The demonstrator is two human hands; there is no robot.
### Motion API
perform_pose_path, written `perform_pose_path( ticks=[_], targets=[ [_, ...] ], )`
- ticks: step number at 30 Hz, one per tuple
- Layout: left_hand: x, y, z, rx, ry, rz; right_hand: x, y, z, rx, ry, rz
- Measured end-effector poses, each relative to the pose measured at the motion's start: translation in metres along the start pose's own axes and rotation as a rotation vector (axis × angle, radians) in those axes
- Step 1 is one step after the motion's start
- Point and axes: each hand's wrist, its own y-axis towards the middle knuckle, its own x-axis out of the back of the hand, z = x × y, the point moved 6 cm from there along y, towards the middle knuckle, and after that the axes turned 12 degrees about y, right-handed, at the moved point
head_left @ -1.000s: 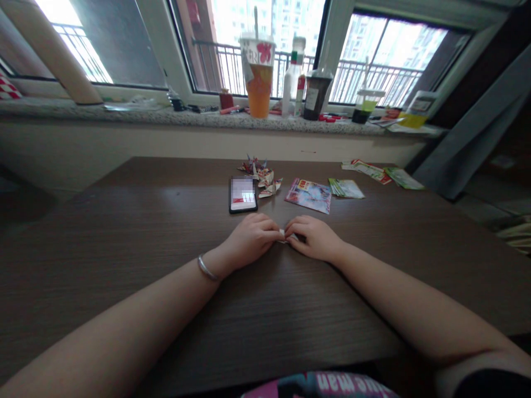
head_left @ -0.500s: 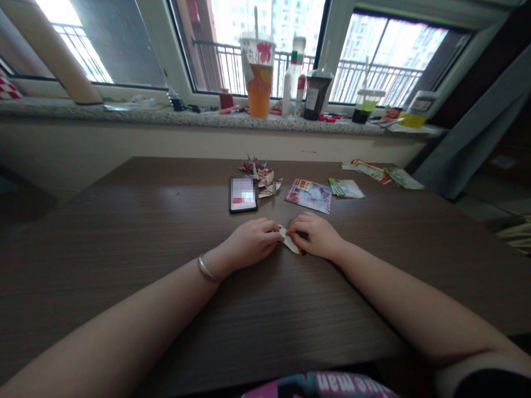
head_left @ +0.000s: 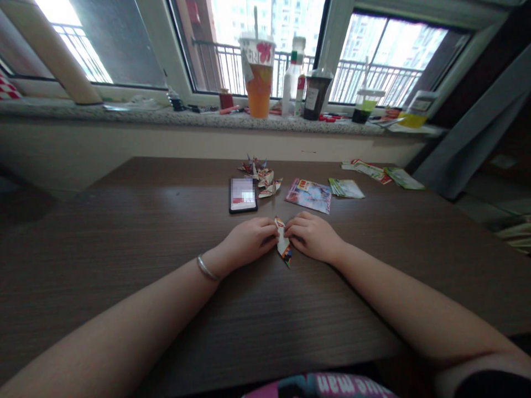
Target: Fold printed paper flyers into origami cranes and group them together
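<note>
A narrow piece of folded paper, white with printed orange and dark patches, lies between my two hands over the table. At its left edge, my left hand has its fingers closed on the paper. My right hand pinches the opposite edge, fingers curled and thumb tucked below. The paper's pointed lower end sticks out toward me. Just beyond my hands are several folded paper figures, bunched together, and a phone with a lit, blurred screen.
A printed booklet or packet and a stack of green-white papers lie beyond my right hand. More paper strips are at the far right of the brown table. On the sill stand a tall orange drink cup and bottles.
The folded paper has turned to point more toward me, and more of it shows between my hands. Both hands have shifted only slightly.
</note>
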Motion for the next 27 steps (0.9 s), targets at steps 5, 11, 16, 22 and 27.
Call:
perform_pose_path(
  ticks=[5,11,16,22,27],
  targets=[
    [-0.001,0.0,0.001,0.018,-0.017,0.001,0.0,0.0,0.001,0.06,-0.076,0.049],
    [-0.001,0.0,0.004,0.02,-0.069,0.003,-0.002,0.0,0.01,0.144,-0.239,0.095],
    [-0.005,0.0,0.006,0.0,-0.073,0.009,-0.003,0.002,0.02,0.224,-0.319,0.111],
    [-0.007,-0.001,0.006,0.003,-0.019,-0.019,-0.006,0.002,0.014,0.148,-0.242,0.083],
    [-0.006,0.0,0.004,-0.004,0.021,-0.028,-0.004,0.002,0.003,0.047,-0.102,0.018]
  ],
)
